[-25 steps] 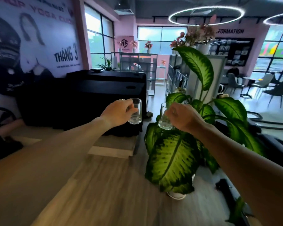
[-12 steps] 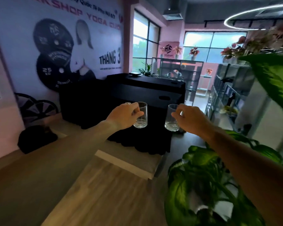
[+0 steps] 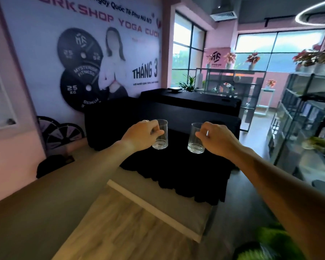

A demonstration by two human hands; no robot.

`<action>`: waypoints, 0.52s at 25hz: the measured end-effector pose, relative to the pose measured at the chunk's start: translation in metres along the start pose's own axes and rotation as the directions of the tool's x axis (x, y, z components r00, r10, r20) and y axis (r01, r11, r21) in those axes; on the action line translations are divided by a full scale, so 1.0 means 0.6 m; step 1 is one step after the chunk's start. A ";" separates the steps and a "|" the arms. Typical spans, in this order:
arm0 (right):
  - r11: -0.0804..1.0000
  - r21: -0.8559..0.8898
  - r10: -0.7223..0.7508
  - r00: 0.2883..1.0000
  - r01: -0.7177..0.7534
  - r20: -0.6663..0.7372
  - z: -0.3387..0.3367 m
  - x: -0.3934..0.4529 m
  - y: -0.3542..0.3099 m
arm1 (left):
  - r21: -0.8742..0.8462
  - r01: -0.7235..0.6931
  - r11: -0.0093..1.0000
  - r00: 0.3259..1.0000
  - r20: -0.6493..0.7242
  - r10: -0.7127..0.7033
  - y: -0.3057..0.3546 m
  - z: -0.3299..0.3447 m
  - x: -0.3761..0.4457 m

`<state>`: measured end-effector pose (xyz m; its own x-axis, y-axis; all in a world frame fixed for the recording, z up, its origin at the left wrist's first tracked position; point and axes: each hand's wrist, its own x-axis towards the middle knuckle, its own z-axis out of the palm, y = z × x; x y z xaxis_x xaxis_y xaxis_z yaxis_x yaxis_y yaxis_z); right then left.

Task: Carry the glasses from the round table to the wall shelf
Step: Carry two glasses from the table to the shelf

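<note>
Two clear, straight-sided drinking glasses, both empty and upright, are carried in the air in front of the long black-draped table (image 3: 191, 117), which I take as the landmark. The left-hand glass (image 3: 160, 135) is pinched at its side by my left hand (image 3: 142, 135), fingers curled around the wall and a ring showing on one finger. The right-hand glass (image 3: 195, 138) is held the same way by my right hand (image 3: 217, 138), fingers closed on its wall, a ring also visible. The two glasses are level with one another, near but apart, neither touching the table; both appear against its dark cloth. Both bare forearms reach in from the lower edge of the view.

Behind the table, on the wall, hangs a large printed banner (image 3: 94, 53) with black weight plates, a seated figure and the words "THÁNG 3". Left of the table, round spoked discs (image 3: 64, 134) lean at the foot of that wall. Right of the table stands a dark metal open-frame shelving unit (image 3: 306, 113) with pink-leaved potted plants (image 3: 315, 57) on top. Beyond the table, tall windows (image 3: 188, 47) admit daylight. In front of the table lies a pale wood-grain floor (image 3: 120, 231), and green foliage (image 3: 268, 243), blurred, shows nearest me at the lower right.
</note>
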<state>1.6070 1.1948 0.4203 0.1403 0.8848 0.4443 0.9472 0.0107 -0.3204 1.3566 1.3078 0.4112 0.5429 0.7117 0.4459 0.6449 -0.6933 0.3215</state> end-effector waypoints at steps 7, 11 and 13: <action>0.992 0.084 -0.106 0.991 0.099 0.084 0.168 0.287 0.020 | 0.083 0.107 0.991 0.994 -0.045 -0.104 -0.201 0.051 0.190; 0.962 0.164 -0.241 0.959 0.217 0.149 0.259 0.465 -0.009 | 0.093 0.219 0.971 0.972 -0.114 -0.208 -0.321 0.039 0.275; 0.939 0.204 -0.311 0.937 0.276 0.162 0.299 0.562 -0.042 | 0.115 0.277 0.954 0.955 -0.143 -0.261 -0.388 0.019 0.312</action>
<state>1.5785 1.5764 0.4278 -0.2095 0.9007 0.3805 0.8696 0.3495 -0.3487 1.3142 1.6037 0.4101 0.2734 0.8441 0.4613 0.8275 -0.4509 0.3346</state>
